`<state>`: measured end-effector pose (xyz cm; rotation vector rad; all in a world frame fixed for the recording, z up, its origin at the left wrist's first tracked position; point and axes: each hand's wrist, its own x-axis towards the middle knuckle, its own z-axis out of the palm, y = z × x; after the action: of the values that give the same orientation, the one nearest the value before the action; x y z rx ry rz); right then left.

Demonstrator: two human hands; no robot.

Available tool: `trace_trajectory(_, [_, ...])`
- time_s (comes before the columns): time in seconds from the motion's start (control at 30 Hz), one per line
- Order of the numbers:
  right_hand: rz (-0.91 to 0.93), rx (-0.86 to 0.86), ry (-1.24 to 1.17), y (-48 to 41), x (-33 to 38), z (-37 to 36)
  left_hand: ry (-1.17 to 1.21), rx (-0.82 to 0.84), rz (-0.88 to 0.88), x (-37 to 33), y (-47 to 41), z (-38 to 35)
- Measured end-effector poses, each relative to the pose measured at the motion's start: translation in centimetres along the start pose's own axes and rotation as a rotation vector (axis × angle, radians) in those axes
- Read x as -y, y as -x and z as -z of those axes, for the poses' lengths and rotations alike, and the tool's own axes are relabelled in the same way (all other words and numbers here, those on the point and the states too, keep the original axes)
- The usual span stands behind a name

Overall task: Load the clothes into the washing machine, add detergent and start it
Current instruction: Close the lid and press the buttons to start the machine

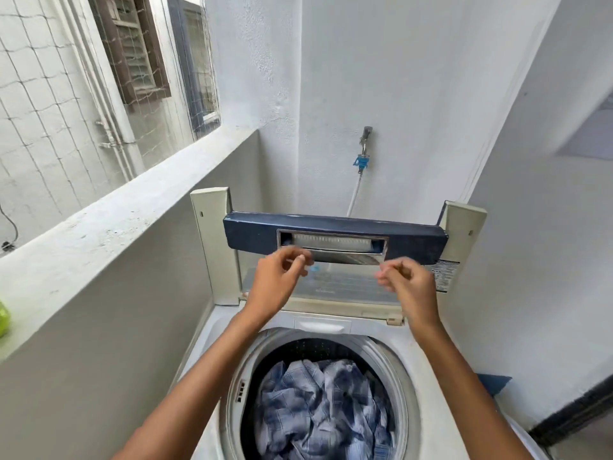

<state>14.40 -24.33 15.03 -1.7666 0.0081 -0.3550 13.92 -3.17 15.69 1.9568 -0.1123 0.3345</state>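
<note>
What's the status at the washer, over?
Left hand and right hand up at the raised lid, fingers curled, grip unclear. Checked clothes in the drum. Nothing blocking the opening.

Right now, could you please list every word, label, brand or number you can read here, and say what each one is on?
Nothing is legible.
White printed sticker at the right end of the raised blue-and-cream washing machine lid: print too small to read.
Faint line of marking on the lid's clear plastic panel: too blurred to read.
</note>
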Motion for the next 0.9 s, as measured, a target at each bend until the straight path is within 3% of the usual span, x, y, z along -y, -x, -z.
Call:
trace_trajectory(0.1, [0.455, -0.061, 0.397, -1.7, 3.3, -0.3, -0.203, -0.055, -0.274, -3.3, -2.1, 0.9])
trace_trajectory(0.17, [0.624, -0.016, 0.683, -3.5, 4.6, -0.8, -0.462, 0.076, -0.333, -4.3, -4.7, 1.5])
trace_trajectory(0.23, [0.539, 0.211, 0.893, -5.8, 5.5, -0.9, -0.708, 0.277, -0.271, -4.6, -7.6, 2.1])
trace_trajectory(0.3, [0.374, 0.404, 0.983, -7.7, 5.7, -1.0, -0.771, 0.399, -0.155, -4.3, -9.6, 2.4])
trace_trajectory(0.43, [0.25, 0.513, 1.111, -9.3, 5.0, -1.6, -0.9, 0.44, -0.059, -3.4, -10.4, 2.0])
trace_trajectory(0.67, [0.335, 0.513, 1.178, -7.8, 4.7, -1.3, -1.036, 0.426, -0.213, -2.4, -8.5, 2.4])
trace_trajectory(0.9, [0.484, 0.329, 1.212, -3.2, 3.2, -0.6, -1.036, 0.187, -0.363, -0.4, -3.9, 2.3])
